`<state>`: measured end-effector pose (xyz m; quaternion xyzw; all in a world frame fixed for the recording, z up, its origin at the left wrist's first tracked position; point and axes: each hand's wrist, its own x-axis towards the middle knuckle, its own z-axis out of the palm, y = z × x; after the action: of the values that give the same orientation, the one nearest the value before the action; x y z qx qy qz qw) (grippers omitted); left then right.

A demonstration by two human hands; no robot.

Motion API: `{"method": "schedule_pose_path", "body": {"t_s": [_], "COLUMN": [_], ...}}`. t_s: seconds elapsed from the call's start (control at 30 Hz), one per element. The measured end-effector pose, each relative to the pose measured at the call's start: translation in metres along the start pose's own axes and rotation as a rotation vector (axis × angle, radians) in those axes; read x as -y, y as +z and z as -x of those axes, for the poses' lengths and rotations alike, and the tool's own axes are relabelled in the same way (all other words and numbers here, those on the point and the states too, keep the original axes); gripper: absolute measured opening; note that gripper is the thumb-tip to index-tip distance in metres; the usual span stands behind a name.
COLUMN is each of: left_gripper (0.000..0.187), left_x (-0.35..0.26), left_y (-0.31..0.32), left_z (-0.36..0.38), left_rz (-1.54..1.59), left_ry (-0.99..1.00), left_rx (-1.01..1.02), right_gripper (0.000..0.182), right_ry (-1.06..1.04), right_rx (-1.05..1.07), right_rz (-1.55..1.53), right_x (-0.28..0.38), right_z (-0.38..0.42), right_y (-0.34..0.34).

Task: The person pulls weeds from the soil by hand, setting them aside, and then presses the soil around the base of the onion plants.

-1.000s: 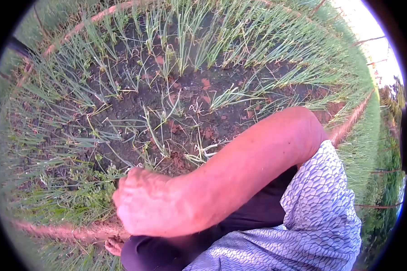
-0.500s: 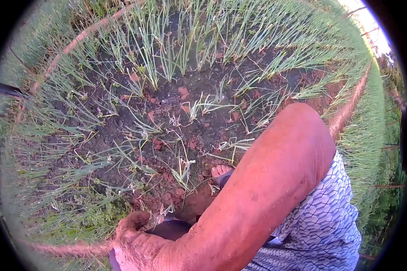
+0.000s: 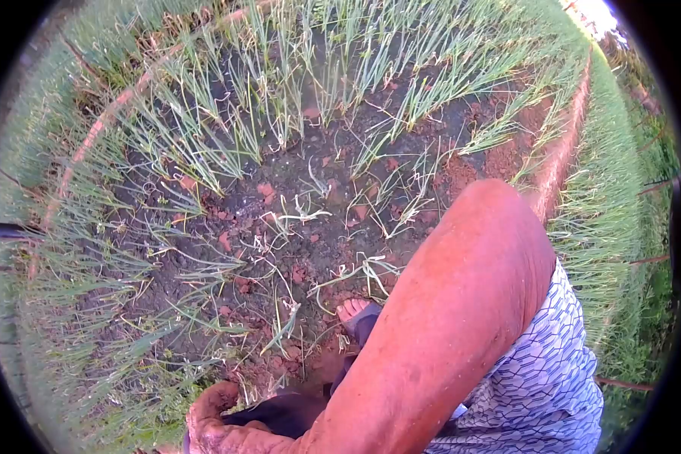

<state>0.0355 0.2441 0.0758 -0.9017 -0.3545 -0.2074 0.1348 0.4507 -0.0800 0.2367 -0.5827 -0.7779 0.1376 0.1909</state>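
My right hand (image 3: 216, 415), streaked with mud, is low in the head view beside dark cloth (image 3: 284, 412). Its fingers curl inward, and whatever they may hold is hidden. My bare right forearm (image 3: 424, 325) crosses the lower middle, its bent elbow pointing forward. My left hand does not show. Just beyond the right hand, loose and bent green onion-like plants (image 3: 286, 325) lie on wet, muddy soil (image 3: 272, 197). A bare-toed foot (image 3: 352, 309) in a dark covering stands in the mud near the forearm.
Rows of upright onion-like plants (image 3: 340, 68) grow ahead. Reddish earth ridges edge the plot on the left (image 3: 91, 140) and right (image 3: 567, 144), with denser green growth beyond them. Patterned cloth (image 3: 537, 378) covers my right side.
The view has shifted, so the right ridge and the foot appear further left. My right hand sits slightly lower in the picture, its fingers still curled.
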Motion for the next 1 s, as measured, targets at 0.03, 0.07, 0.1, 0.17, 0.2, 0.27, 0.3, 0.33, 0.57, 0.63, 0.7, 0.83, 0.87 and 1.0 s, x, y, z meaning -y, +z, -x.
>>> {"method": "schedule_pose_path", "body": {"t_s": [0.03, 0.07, 0.1, 0.17, 0.2, 0.27, 0.3, 0.33, 0.57, 0.63, 0.7, 0.83, 0.87, 1.0], "left_gripper": [0.035, 0.030, 0.025, 0.021, 0.022, 0.023, 0.022, 0.021, 0.013, 0.017, 0.022, 0.030, 0.029, 0.028], "left_x": [-0.025, -0.056, -0.090, -0.143, -0.149, -0.184, -0.216, -0.247, -0.363, -0.391, -0.407, -0.425, -0.428, -0.435], "left_y": [0.008, 0.017, 0.026, 0.039, 0.054, 0.066, 0.060, 0.058, 0.097, 0.099, 0.112, 0.167, 0.182, 0.224], "left_z": [-0.031, -0.062, -0.090, -0.129, -0.145, -0.171, -0.183, -0.194, -0.223, -0.231, -0.236, -0.246, -0.244, -0.233], "left_rz": [0.020, 0.081, 0.142, 0.265, 0.355, 0.493, 0.543, 0.592, 0.726, 0.646, 0.691, 0.450, 0.447, 0.436], "left_ry": [0.158, 0.237, 0.312, 0.455, 0.475, 0.540, 0.588, 0.636, 0.450, 0.627, 0.686, 0.660, 0.640, 0.595], "left_rx": [0.005, -0.028, -0.061, -0.126, -0.053, 0.086, 0.145, 0.201, 0.595, 0.592, 0.724, 1.135, 1.155, 1.266], "right_gripper": [0.018, 0.018, 0.019, 0.019, 0.019, 0.019, 0.020, 0.020, 0.011, 0.015, 0.018, 0.018, 0.021, 0.021], "right_ry": [0.025, 0.038, 0.061, 0.116, 0.151, 0.256, 0.331, 0.395, 0.739, 0.830, 1.116, 1.276, 1.263, 1.243], "right_rx": [0.000, -0.007, -0.002, 0.013, 0.022, 0.052, 0.054, 0.042, -0.453, -0.573, -0.624, -0.704, -0.746, -0.714], "right_rz": [0.017, 0.021, 0.026, 0.036, 0.039, 0.037, 0.036, 0.072, -0.173, -0.154, -0.381, -0.535, -0.537, -0.563], "right_x": [0.000, 0.000, 0.001, 0.001, -0.002, -0.015, -0.028, -0.045, -0.134, -0.158, -0.169, -0.195, -0.201, -0.225], "right_z": [0.005, 0.011, 0.017, 0.030, 0.038, 0.055, 0.063, 0.075, 0.174, 0.197, 0.210, 0.234, 0.235, 0.226], "right_y": [-0.004, -0.010, -0.015, -0.020, -0.022, -0.011, 0.002, 0.019, 0.051, 0.066, 0.069, 0.100, 0.108, 0.123]}}
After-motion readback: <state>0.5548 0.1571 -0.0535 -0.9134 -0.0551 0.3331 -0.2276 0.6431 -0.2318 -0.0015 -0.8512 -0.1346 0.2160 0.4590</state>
